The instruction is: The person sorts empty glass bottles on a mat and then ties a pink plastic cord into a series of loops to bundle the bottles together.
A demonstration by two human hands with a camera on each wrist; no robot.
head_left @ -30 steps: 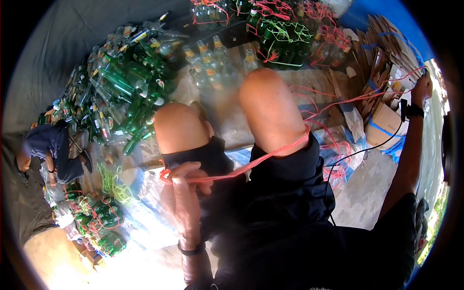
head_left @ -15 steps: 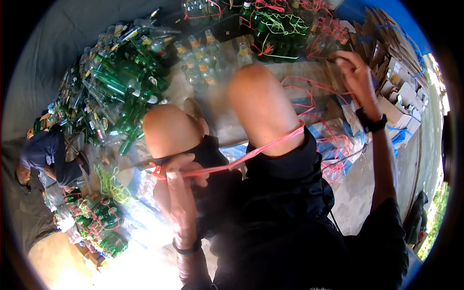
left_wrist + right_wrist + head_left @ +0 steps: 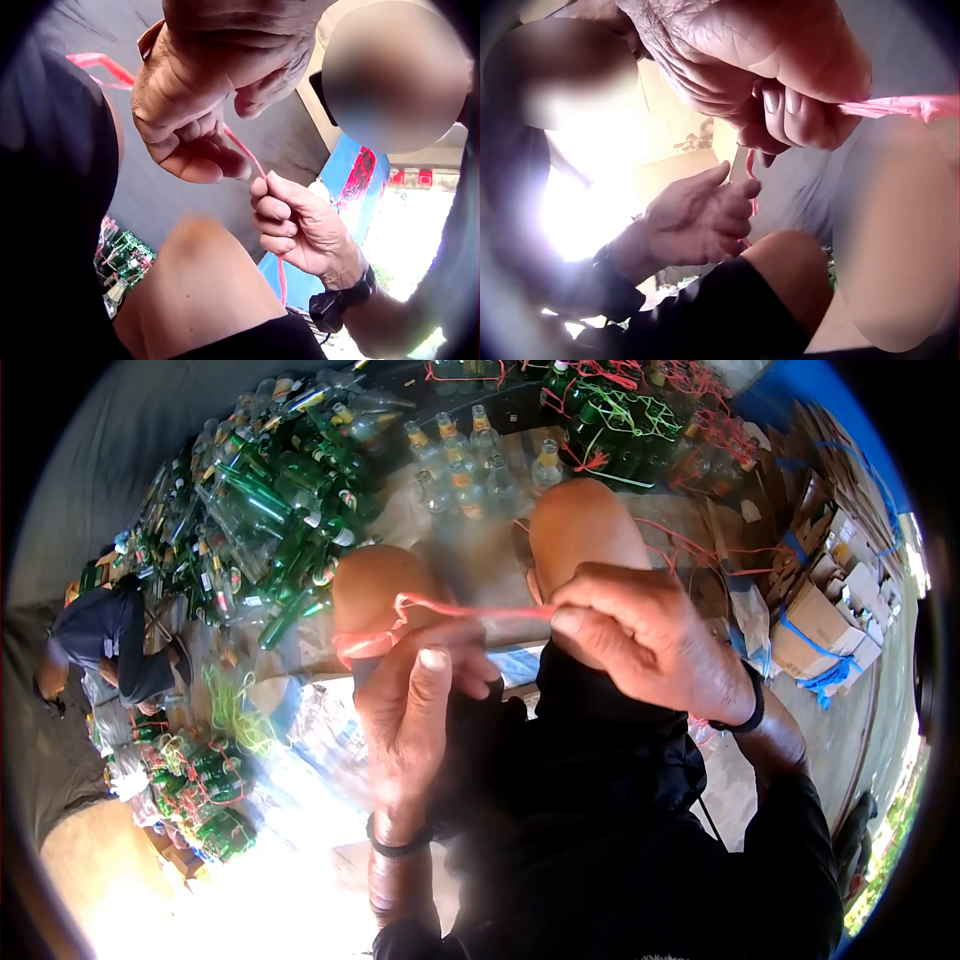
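Observation:
A thin red plastic string [image 3: 490, 611] runs taut between my hands, above my thighs. Its left part bends in a small loop and lies over my left knee [image 3: 375, 588]. Thumb and curled fingers of my right hand [image 3: 640, 635] pinch the string over the right knee, and its tail hangs below that hand in the left wrist view. My left hand [image 3: 405, 705] is just under the loop, thumb up and fingers loosely bent, blurred in the head view. In the right wrist view the left hand [image 3: 694, 221] has relaxed fingers, with the string passing by the fingertips.
Clear bottles [image 3: 465, 470] stand ahead of my knees. A heap of green and clear bottles [image 3: 270, 500] lies left of them. Tied bottle bundles [image 3: 620, 425] stand behind. Flattened cardboard [image 3: 820, 605] is on the right. Another person [image 3: 110, 635] bends over at far left.
My right hand has come from the far right, by the cardboard, back to over the right knee and now pinches the string. The string has moved off the right thigh; the left hand's fingers have loosened.

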